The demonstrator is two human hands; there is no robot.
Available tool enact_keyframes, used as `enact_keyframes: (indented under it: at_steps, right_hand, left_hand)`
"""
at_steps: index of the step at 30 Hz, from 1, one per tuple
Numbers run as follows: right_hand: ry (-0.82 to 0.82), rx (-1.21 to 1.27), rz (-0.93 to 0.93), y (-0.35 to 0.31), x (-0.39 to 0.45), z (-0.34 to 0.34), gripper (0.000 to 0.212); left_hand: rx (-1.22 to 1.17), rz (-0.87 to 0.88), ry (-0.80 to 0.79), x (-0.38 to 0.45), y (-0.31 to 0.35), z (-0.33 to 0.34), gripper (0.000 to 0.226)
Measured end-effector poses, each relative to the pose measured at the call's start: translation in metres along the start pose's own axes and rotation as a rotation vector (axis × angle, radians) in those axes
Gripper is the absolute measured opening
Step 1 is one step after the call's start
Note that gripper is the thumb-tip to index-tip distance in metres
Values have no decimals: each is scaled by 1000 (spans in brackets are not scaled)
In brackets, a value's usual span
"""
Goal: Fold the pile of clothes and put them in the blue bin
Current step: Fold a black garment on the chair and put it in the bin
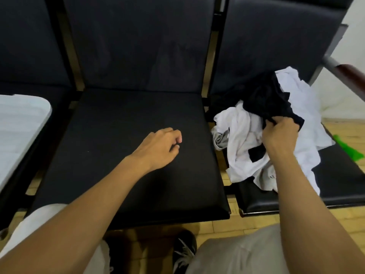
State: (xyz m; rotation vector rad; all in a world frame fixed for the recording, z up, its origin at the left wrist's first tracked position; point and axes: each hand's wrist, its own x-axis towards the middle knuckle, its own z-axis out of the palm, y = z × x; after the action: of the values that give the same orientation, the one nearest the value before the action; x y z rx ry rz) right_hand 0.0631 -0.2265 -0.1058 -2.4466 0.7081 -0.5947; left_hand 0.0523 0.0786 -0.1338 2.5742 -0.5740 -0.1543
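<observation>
right hand (279, 133) grips black garment (270, 101) | atop clothes pile (243, 135)

No readable text, labels or numbers anywhere.

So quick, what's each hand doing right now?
Left hand: holds nothing, fingers loosely curled above the middle seat.
Right hand: fingers grip the black garment on the clothes pile.

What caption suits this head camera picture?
Right hand grips a black garment atop the clothes pile; left hand hovers over the middle seat.
</observation>
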Motion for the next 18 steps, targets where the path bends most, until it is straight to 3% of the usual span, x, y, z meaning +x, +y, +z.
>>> enact_keyframes:
  at_steps: [3,5,7,9,10,12,15,18]
  right_hand:
    - [200,59,-217,-67,-22,-35,29]
    - [204,302,-359,-120,-44,-62,29]
    - [12,793,-419,-163,-68,-84,30]
    - [-373,1344,-287,-192,-98,-95,29]
    - [-533,1462,-218,-202,-110,-96,31]
    - [-688,1433,-140,-214,-123,-92,37]
    - [-629,1202,47,-219,-128,-79,36]
    - [-713,1202,214,-206,-132,-66,32]
  left_hand:
    - [-148,9,-1,-11,-8,-19,24]
    - [-364,33,-20,-21,-8,-32,50]
    - [-516,109,-19,-34,-1,-41,83]
    - [-652,156,6,-51,5,-48,98]
    - [-735,155,35,-60,7,-51,96]
    - [-813,144,137,-73,7,-52,80]
    - [-632,97,323,-88,-11,-63,23]
    - [-620,-48,345,-101,-30,-73,23]
